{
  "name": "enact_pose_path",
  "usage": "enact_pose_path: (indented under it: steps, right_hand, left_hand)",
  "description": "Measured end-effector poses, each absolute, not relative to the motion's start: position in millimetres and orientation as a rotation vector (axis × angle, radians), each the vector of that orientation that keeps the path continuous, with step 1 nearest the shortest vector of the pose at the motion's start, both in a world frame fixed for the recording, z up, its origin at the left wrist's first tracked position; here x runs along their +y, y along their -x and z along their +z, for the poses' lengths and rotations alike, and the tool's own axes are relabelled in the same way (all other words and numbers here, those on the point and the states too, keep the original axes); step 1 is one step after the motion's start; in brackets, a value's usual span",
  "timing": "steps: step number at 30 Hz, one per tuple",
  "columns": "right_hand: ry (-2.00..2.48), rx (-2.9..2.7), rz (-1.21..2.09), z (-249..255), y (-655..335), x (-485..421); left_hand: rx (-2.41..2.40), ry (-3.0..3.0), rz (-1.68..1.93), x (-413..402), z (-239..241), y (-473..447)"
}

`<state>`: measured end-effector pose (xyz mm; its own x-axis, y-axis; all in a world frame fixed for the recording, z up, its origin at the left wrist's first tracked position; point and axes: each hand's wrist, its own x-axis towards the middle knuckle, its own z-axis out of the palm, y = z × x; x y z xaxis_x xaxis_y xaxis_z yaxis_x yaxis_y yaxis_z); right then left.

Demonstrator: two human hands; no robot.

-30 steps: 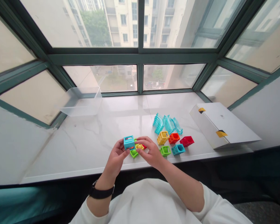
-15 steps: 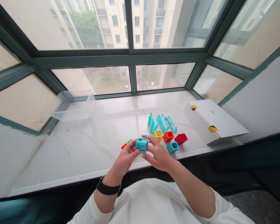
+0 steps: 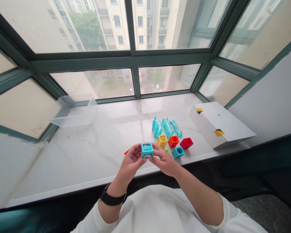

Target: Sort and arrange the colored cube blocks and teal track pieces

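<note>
The left hand [image 3: 131, 160] and right hand [image 3: 166, 161] hold a light-blue cube [image 3: 147, 149] between them over the marbled windowsill [image 3: 104, 139]. To its right sit a yellow cube [image 3: 162, 141], orange cube [image 3: 174, 141], red cube [image 3: 186, 143] and teal cube [image 3: 178, 152]; behind, translucent track pieces [image 3: 168, 128]; far left, a clear plastic bin [image 3: 74, 121].

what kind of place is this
Probably a bay-window nook in an upper-storey room: dark green window frames wrap around a white marbled sill, and outside, the ground lies well below, beside a multi-storey building.

Single head-worn view, looking forward and down, fingers [image 3: 159, 152] near, white sill [image 3: 111, 126] beneath, window frame [image 3: 169, 59] beyond
</note>
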<state>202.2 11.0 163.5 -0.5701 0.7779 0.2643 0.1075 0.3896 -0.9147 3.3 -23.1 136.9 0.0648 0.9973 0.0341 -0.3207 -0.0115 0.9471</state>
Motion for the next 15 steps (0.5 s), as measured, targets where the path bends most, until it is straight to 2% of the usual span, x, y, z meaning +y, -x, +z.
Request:
enact_pose_path:
  steps: [7, 15]
  right_hand:
    - [0.857, -1.774, 1.162, 160.5, -208.1, 8.8]
    - [0.876, -1.896, 0.822, 156.3, -219.8, 9.9]
  left_hand:
    - [0.947, -1.179, 1.302, -24.1, 145.0, -8.1]
    - [1.154, -1.554, 1.246, -24.2, 169.1, -10.4]
